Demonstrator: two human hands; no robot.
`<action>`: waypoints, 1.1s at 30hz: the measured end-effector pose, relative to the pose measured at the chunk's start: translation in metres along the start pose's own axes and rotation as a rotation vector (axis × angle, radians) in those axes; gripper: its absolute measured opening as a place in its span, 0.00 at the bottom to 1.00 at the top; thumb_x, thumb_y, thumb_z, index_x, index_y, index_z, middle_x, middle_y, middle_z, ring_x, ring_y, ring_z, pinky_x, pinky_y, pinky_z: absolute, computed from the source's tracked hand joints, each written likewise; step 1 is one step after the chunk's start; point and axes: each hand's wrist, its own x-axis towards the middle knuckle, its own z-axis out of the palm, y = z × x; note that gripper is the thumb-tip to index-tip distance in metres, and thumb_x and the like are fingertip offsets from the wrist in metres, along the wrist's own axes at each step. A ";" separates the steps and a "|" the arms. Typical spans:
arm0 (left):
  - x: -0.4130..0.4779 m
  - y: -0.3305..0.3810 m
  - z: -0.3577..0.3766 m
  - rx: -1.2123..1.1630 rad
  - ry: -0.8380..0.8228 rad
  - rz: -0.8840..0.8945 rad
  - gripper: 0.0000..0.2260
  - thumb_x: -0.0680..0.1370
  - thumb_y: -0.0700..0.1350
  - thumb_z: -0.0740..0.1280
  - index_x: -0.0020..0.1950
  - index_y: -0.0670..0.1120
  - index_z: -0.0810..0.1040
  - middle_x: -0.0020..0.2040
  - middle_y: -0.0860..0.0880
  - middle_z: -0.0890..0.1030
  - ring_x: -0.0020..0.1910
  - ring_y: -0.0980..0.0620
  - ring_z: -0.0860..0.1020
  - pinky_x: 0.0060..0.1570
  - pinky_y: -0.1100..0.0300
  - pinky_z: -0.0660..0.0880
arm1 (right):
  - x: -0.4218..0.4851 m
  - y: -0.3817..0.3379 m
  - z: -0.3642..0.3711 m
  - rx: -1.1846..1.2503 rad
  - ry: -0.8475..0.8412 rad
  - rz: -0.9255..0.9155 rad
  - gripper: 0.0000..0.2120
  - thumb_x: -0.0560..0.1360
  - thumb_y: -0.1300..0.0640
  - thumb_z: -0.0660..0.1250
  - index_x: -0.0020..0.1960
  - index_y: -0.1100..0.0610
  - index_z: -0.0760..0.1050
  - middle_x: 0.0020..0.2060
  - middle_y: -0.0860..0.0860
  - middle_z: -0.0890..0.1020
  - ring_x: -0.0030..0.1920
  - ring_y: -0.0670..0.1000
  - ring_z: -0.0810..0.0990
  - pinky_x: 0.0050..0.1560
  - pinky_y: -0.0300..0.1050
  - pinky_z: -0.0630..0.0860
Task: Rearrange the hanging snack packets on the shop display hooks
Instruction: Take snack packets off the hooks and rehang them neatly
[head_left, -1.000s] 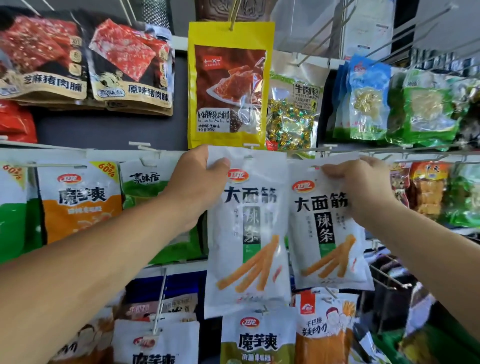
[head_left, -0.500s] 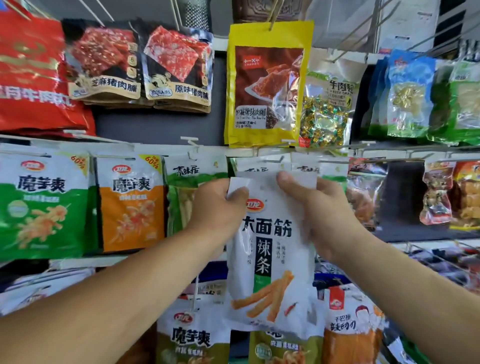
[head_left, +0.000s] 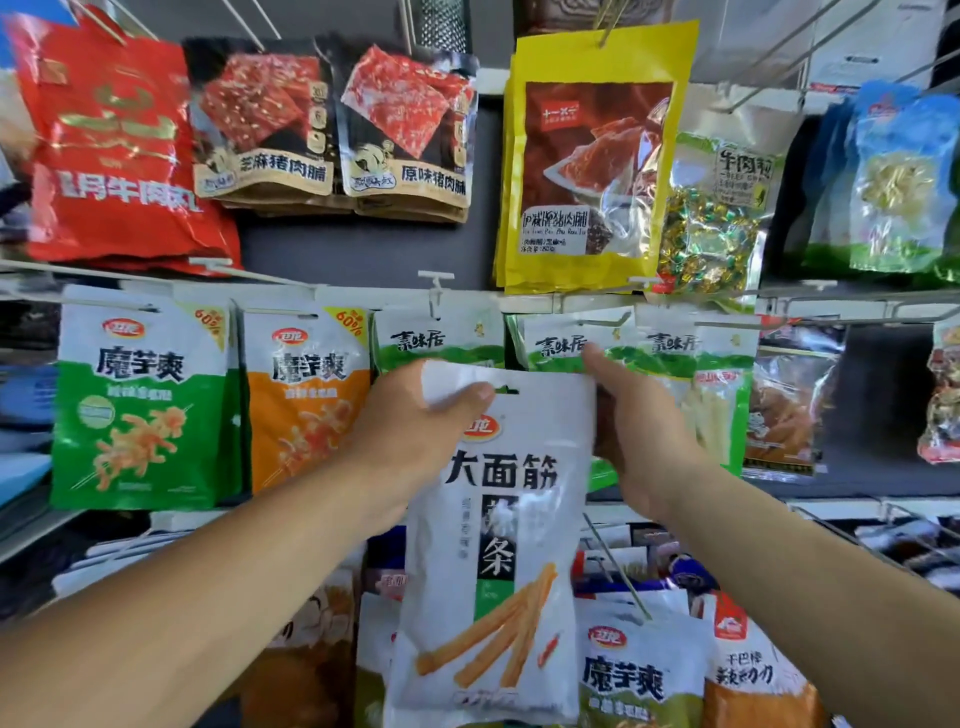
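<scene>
Holding a white snack packet (head_left: 498, 519) in front of a shop display, a person faces rows of hanging bags. The packet sits at the centre of the view, off any hook, its punched top edge just below the middle rail (head_left: 535, 302).

Half a second ago the right hand lay across the packet's top front. Now the right hand (head_left: 639, 431) is at the packet's 3 o'clock edge, one fingertip raised past the top corner and the other fingers hidden behind. Whether it pinches the packet cannot be told. The left hand (head_left: 415, 431) pinches the top corner at 10 o'clock as before, thumb on the front and fingers behind. The view has swung left, bringing more of a red bag (head_left: 114, 150) in at 10 o'clock.

A bare white hook (head_left: 436, 291) juts from the rail at 12 o'clock, just above the left hand. Green-topped packets (head_left: 561, 343) hang directly behind the held packet's top edge. An orange packet (head_left: 306, 395) hangs close at 9 o'clock. A yellow packet (head_left: 587, 156) hangs above at 1 o'clock. Thin wire pegs (head_left: 613, 566) slant out at 4 o'clock, close beside the packet's right edge. Dark bare panel (head_left: 363, 249) shows at 11 o'clock above the rail.
</scene>
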 end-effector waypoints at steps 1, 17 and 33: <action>0.000 -0.001 -0.005 0.017 0.017 0.007 0.06 0.79 0.48 0.72 0.55 0.49 0.84 0.48 0.56 0.87 0.48 0.58 0.84 0.48 0.61 0.79 | 0.013 0.000 -0.009 -0.040 0.094 -0.034 0.17 0.83 0.48 0.66 0.50 0.61 0.83 0.43 0.59 0.89 0.42 0.58 0.87 0.46 0.52 0.83; 0.029 -0.011 0.024 0.231 -0.051 0.152 0.04 0.80 0.47 0.72 0.50 0.48 0.80 0.41 0.51 0.83 0.37 0.59 0.79 0.31 0.73 0.70 | 0.119 -0.012 -0.048 -0.391 0.302 -0.170 0.25 0.70 0.52 0.83 0.61 0.60 0.78 0.54 0.54 0.84 0.50 0.56 0.84 0.50 0.51 0.82; 0.011 0.000 0.013 0.138 -0.041 0.105 0.02 0.80 0.46 0.71 0.49 0.49 0.82 0.44 0.53 0.86 0.41 0.60 0.83 0.40 0.67 0.76 | 0.063 -0.034 -0.038 0.022 0.203 -0.138 0.08 0.74 0.63 0.78 0.47 0.58 0.79 0.39 0.56 0.88 0.28 0.53 0.86 0.26 0.50 0.83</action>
